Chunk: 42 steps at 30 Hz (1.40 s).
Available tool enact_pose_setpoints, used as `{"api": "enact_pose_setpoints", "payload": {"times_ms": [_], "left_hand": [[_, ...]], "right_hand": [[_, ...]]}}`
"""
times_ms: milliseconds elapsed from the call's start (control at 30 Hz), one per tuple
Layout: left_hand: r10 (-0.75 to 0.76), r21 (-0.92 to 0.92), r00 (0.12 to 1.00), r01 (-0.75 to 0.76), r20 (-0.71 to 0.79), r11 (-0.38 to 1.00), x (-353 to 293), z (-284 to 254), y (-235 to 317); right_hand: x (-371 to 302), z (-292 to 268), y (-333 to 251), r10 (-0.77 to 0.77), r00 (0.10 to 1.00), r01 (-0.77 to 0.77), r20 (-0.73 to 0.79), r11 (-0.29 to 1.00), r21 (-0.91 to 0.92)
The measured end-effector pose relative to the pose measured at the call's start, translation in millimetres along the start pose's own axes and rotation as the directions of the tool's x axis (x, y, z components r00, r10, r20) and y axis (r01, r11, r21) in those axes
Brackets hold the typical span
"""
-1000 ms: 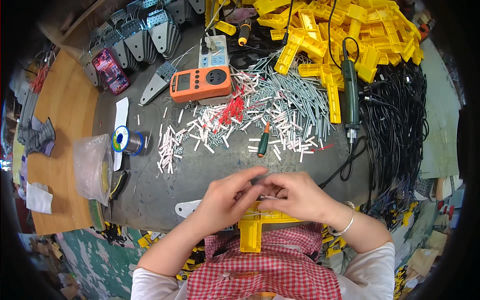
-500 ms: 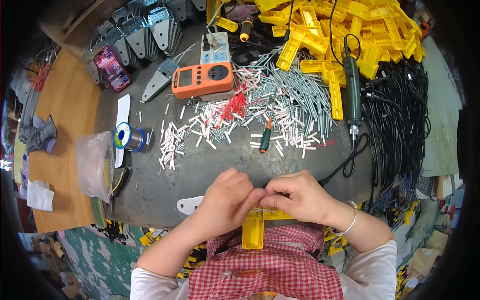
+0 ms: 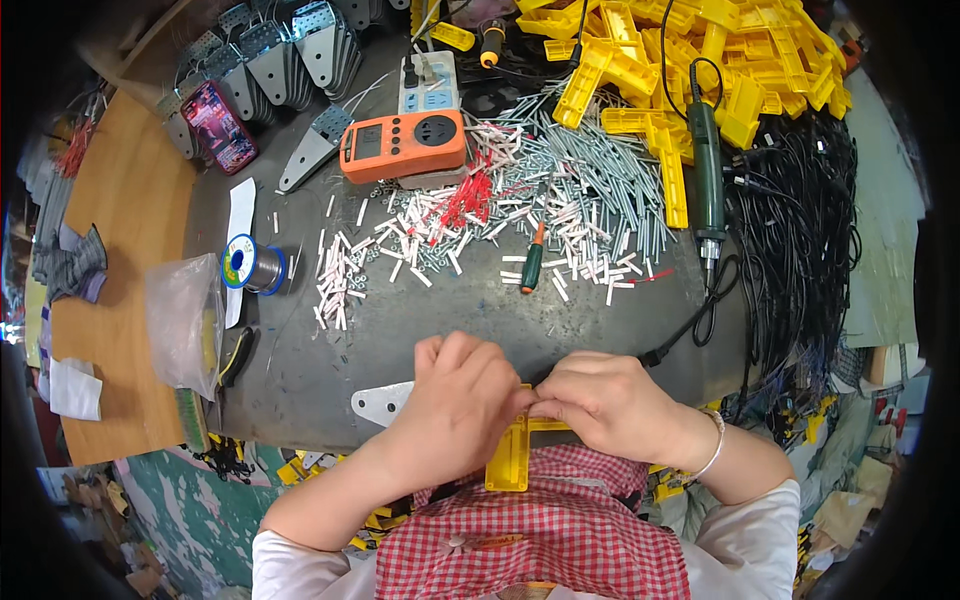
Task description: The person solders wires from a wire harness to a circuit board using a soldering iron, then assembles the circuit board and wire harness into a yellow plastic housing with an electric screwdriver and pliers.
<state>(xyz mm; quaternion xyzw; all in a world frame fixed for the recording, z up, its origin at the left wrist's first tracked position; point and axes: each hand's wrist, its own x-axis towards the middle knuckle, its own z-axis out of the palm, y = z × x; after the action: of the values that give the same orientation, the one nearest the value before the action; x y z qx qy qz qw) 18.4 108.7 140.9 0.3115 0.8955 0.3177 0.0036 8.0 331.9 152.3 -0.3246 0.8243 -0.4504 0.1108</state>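
My left hand (image 3: 462, 400) and my right hand (image 3: 610, 402) meet at the table's front edge, fingers closed in pinches that almost touch. Whatever they pinch is hidden behind the fingers. Under them lies a yellow plastic housing (image 3: 508, 462), a hollow open-faced shell. One arm of it points toward me over the apron, and another runs right below my right hand. A black cable (image 3: 655, 356) reaches in from the right behind my right hand. Beside my left hand, a flat metal plate with holes (image 3: 378, 403) lies partly covered.
Beyond the hands lie white sleeves (image 3: 335, 285), screws (image 3: 610, 180) and a green-handled screwdriver (image 3: 533, 262). An orange meter (image 3: 405, 143), solder spool (image 3: 255, 268) and pliers (image 3: 237, 357) are left. Yellow housings (image 3: 720, 50), an electric screwdriver (image 3: 706, 170) and black cables (image 3: 800, 230) are right.
My left hand has turned more upright, its knuckles raised. My right hand has lowered slightly, its fingertips drawn together. The yellow housing stays in nearly the same place under them.
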Motion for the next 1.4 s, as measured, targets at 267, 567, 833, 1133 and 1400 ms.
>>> {"api": "enact_pose_setpoints", "payload": {"times_ms": [267,567,833,1133,1400], "left_hand": [[-0.068,0.102,0.952,0.103,-0.299,0.989,-4,-20,-13],[0.037,0.09,0.97,-0.016,-0.241,0.996,-31,-9,-20],[0.062,0.212,0.96,-0.003,-0.273,0.977,-43,37,-23],[0.072,-0.071,0.995,-0.077,-0.07,0.994,-26,-6,-18],[-0.181,0.343,0.875,0.356,-0.449,0.869,64,-30,-115]], "right_hand": [[-3,-4,3,-0.022,0.997,0.02,-0.072,0.999,-0.029],[-12,-11,9,0.015,0.998,-0.022,-0.059,0.992,-0.122],[-1,12,22,-0.051,0.999,0.048,0.002,0.935,-0.35],[20,14,32,0.426,0.889,-0.412,-0.17,0.904,0.115],[19,-3,34,0.472,0.88,-0.404,-0.054,0.804,0.435]]}}
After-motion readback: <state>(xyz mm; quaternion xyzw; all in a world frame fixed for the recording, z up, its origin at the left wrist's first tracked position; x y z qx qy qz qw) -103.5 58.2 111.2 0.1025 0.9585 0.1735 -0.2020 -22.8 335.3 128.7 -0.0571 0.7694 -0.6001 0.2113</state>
